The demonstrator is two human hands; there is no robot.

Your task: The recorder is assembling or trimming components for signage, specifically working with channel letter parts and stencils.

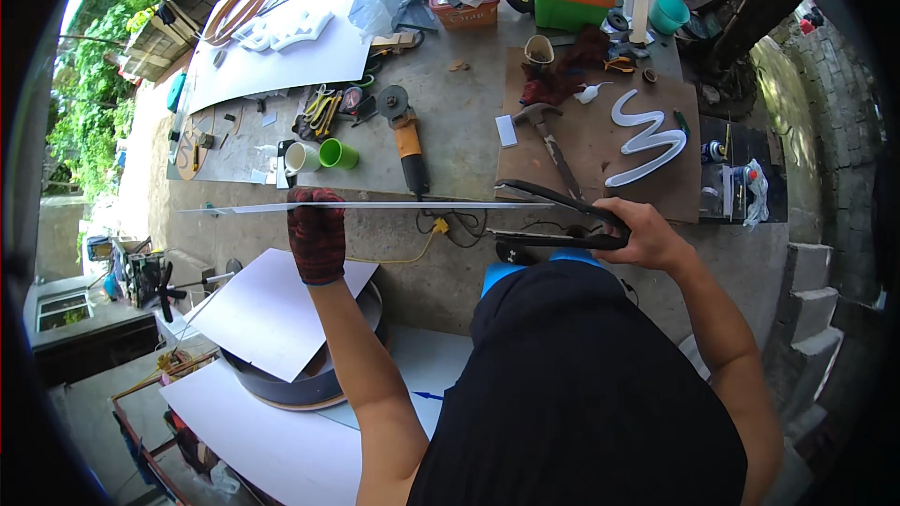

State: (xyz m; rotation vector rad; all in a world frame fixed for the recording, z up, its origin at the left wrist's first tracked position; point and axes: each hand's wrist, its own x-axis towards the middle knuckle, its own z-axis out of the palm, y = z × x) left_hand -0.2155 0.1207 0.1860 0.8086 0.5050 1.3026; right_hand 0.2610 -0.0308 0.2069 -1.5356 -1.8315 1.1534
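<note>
My left hand [317, 236], in a dark red and black glove, is closed on a thin white sheet [412, 205]. The sheet is seen almost edge-on, so its face is hidden. My bare right hand [647, 236] is wrapped round a black two-armed tool that looks like large shears [600, 230]. The tool's arms are spread and point left, and the sheet's right end lies between them. Whether they touch the sheet, I cannot tell. Beyond the sheet, an angle grinder [408, 145] and a hammer [553, 145] lie on the worktable [459, 122].
A white curved piece [647, 141] rests on a brown board [675, 192]. Two cups, one white [301, 158] and one green [338, 155], stand near the table edge. A yellow cord [412, 248] trails below. White panels [267, 309] lie across a round drum [281, 389] at lower left.
</note>
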